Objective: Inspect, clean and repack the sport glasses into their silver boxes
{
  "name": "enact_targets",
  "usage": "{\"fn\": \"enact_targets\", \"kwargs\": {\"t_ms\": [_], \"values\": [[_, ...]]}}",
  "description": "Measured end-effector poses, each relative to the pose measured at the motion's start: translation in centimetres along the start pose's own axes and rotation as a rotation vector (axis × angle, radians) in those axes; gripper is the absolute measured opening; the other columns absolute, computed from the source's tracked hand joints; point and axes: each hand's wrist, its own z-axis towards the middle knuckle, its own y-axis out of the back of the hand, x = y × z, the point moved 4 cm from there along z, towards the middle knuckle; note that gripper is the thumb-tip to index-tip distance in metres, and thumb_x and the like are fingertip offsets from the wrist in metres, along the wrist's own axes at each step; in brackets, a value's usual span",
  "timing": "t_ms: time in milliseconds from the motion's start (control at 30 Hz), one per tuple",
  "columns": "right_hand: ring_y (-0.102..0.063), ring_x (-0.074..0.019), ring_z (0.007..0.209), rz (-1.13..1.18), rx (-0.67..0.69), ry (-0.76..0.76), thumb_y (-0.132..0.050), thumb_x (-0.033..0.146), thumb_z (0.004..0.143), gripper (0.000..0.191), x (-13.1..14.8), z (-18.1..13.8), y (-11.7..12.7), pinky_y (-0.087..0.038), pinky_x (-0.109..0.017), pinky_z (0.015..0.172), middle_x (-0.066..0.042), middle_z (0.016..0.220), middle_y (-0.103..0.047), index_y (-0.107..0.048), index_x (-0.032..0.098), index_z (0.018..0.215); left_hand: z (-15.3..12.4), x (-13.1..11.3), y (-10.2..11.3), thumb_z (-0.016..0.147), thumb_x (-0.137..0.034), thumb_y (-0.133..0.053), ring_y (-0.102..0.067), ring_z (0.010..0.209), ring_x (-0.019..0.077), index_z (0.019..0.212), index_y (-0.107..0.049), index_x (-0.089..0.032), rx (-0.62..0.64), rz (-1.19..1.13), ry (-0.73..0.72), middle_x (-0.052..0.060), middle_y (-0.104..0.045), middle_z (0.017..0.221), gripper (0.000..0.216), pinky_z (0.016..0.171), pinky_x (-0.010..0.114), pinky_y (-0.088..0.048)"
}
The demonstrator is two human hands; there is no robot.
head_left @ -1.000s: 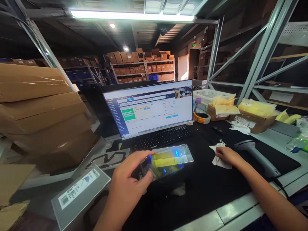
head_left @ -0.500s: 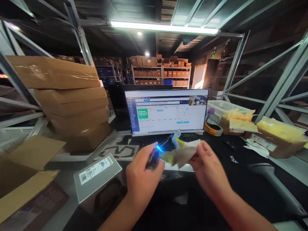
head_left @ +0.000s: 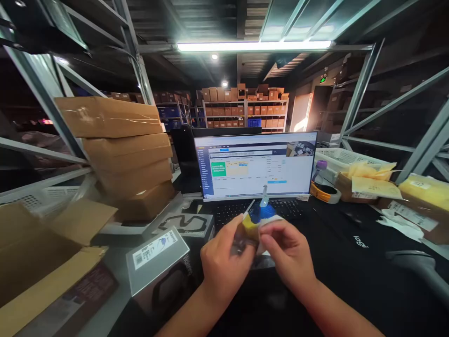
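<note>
Above the keyboard, both hands hold a small blue-and-yellow thing (head_left: 259, 214) with a pale translucent tab (head_left: 264, 196) sticking up from its top; its exact kind is unclear. My left hand (head_left: 226, 252) is closed around its left side, where a thin white edge also shows. With thumb and fingertips, my right hand (head_left: 289, 245) pinches a whitish paper-like piece (head_left: 275, 219) against its right side. The fingers hide the lower part. Behind the hands are the black keyboard (head_left: 224, 213) and a lit monitor (head_left: 254, 164).
Left of my arm stand grey boxes (head_left: 159, 255) and an open carton (head_left: 52, 257); taped cartons (head_left: 122, 126) are stacked behind. To the right lie a tape roll (head_left: 326, 193), boxes with yellow envelopes (head_left: 377, 187), crumpled white paper (head_left: 401, 224) and a grey scanner (head_left: 417, 264).
My right hand has come left, close to my left hand, with the whitish piece. The bright blue glint by my left thumb is gone. The view has shifted slightly left.
</note>
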Motion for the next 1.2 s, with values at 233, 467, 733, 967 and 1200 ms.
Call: {"fn": "enact_targets", "kwargs": {"t_ms": [233, 467, 733, 967, 1200], "values": [[-0.049, -0.0083, 0.054, 0.436, -0.008, -0.288, -0.081, 0.033, 0.080, 0.028, 0.0, 0.8, 1.2, -0.042, -0.019, 0.054, 0.005, 0.064, -0.056, -0.055, 0.022, 0.079, -0.4, -0.2, -0.2, 0.080, -0.009, -0.059, -0.075, 0.098, 0.0184, 0.127, -0.061, -0.023, 0.088, -0.030, 0.004, 0.003, -0.076, 0.116, 0.049, 0.090, 0.026, -0.059], [-0.062, -0.0120, 0.068, 0.611, -0.078, -0.551, -0.083, 0.030, 0.076, 0.028, -0.9, 1.6, 2.4, -0.054, -0.022, 0.065, 0.002, 0.083, -0.067, -0.059, 0.023, 0.087, 0.2, -0.5, -0.6, 0.076, -0.009, -0.055, -0.075, 0.094, 0.0169, 0.120, -0.066, -0.019, 0.143, -0.067, 0.028, 0.003, -0.078, 0.109, 0.046, 0.089, 0.024, -0.059], [-0.071, -0.0171, 0.072, 0.638, 0.064, -0.629, -0.095, 0.029, 0.060, 0.042, -3.4, 1.0, 0.1, -0.059, -0.030, 0.074, -0.003, 0.086, -0.076, -0.074, 0.020, 0.096, 0.7, -0.4, -0.6, 0.070, -0.010, -0.058, -0.075, 0.089, 0.0149, 0.116, -0.071, -0.023, 0.210, -0.271, 0.219, -0.002, -0.078, 0.104, 0.050, 0.083, 0.022, -0.060], [-0.072, -0.0199, 0.071, 0.531, 0.091, -0.567, -0.090, 0.040, 0.063, 0.030, -3.2, 0.3, 0.3, -0.058, -0.031, 0.070, -0.005, 0.085, -0.079, -0.081, 0.023, 0.086, 1.2, -0.2, -0.1, 0.067, -0.006, -0.058, -0.066, 0.120, 0.0210, 0.125, -0.070, -0.020, 0.156, -0.336, 0.208, 0.006, -0.068, 0.132, 0.061, 0.105, 0.030, -0.054], [-0.073, -0.0251, 0.080, 0.517, 0.349, -0.468, -0.088, 0.038, 0.068, 0.043, -3.3, 0.1, 0.5, -0.057, -0.042, 0.080, -0.007, 0.094, -0.077, -0.078, 0.030, 0.109, 1.3, -0.2, 1.0, 0.069, -0.005, -0.061, -0.068, 0.117, 0.0224, 0.128, -0.068, -0.023, 0.140, -0.356, 0.181, 0.009, -0.051, 0.150, 0.062, 0.104, 0.033, -0.055]]}}
